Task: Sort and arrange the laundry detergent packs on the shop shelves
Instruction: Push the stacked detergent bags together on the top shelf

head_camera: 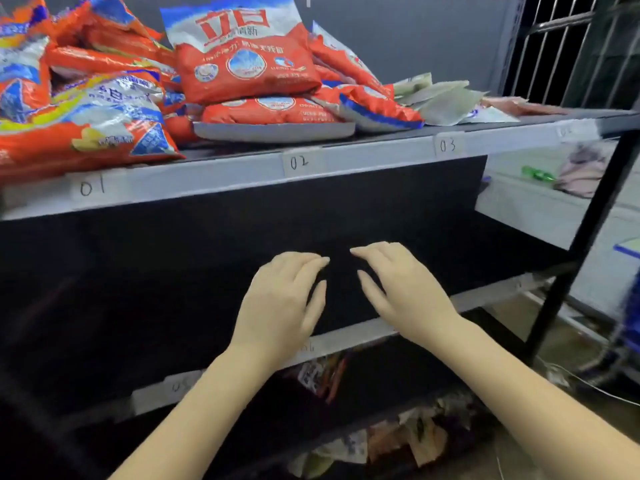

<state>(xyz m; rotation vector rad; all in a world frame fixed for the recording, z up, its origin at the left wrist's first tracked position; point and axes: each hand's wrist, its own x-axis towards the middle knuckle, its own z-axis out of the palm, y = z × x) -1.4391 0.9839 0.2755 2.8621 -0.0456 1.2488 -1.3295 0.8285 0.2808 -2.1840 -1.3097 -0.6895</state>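
Several red, white and blue detergent packs are heaped on the top shelf (381, 147). One large red pack (242, 60) leans upright on a flat one (273, 114); more packs (79, 109) are piled at the left over label 01. Pale flat packs (443, 98) lie to the right above label 03. My left hand (282, 299) and my right hand (405, 289) hover side by side, palms down, in front of the dark middle shelf (491, 296). Both have relaxed fingers and hold nothing.
The shelf edges carry handwritten number labels. A lower shelf holds mixed packets (398, 441). A black upright post (581, 244) bounds the rack on the right. Beyond it stand a white counter (540, 209) with a green item and a barred window (571, 46).
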